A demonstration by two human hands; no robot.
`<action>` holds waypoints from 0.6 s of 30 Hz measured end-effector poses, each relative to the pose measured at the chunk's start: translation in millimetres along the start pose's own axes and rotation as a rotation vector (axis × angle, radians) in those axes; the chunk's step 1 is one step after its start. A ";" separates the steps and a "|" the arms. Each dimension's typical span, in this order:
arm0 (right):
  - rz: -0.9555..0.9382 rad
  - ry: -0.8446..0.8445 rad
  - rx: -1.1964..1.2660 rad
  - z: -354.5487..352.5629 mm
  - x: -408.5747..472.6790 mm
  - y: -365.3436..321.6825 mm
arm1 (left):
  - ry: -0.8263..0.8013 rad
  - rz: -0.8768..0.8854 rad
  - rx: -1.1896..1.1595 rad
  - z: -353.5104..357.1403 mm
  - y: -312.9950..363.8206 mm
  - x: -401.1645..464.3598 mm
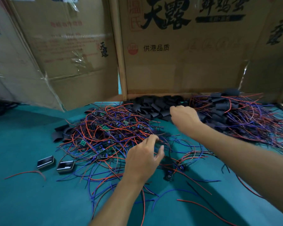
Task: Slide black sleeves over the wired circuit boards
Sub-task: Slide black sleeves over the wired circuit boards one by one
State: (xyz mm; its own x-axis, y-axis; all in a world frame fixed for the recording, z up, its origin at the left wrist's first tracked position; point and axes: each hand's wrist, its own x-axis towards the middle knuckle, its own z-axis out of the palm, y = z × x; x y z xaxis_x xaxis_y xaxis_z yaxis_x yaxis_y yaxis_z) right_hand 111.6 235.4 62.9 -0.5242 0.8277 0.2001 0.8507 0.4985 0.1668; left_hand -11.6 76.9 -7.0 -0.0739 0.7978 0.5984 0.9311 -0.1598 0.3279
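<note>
A tangled heap of small green circuit boards with red and blue wires (108,132) lies on the teal table in the middle. Behind it sits a pile of flat black sleeves (152,106) against the cardboard wall. At the right lies a heap of sleeved boards with wires (235,115). My left hand (144,159) hovers at the near edge of the wire tangle, fingers loosely curled, thumb out; whether it holds a wire is unclear. My right hand (184,116) reaches into the black sleeve pile with fingers curled down; its fingertips are hidden and blurred.
Tall cardboard boxes (178,54) wall the back of the table. Two small dark glossy cases (55,164) lie at the left. One wired board (169,174) lies apart below my left hand. Loose wires trail toward the near edge over the teal cloth (31,201).
</note>
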 end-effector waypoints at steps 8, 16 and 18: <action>0.153 0.144 0.611 -8.1 -145.6 -18.2 | -0.078 0.186 -0.103 13.4 38.5 -10.5; 0.265 -0.207 1.889 10.9 -166.1 -2.0 | -0.070 0.212 -0.350 -2.5 43.5 -14.7; 0.230 -0.278 2.006 12.8 -165.5 -1.4 | -0.051 0.222 -0.339 -7.4 40.7 -13.2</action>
State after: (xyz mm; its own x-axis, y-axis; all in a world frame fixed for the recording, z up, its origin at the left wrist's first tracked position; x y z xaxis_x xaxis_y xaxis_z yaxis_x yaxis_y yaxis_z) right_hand 197.7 101.1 17.1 -0.5692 0.8164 -0.0976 -0.1730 -0.2349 -0.9565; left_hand 24.7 55.6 3.9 0.1415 0.7489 0.6474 0.7513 -0.5071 0.4224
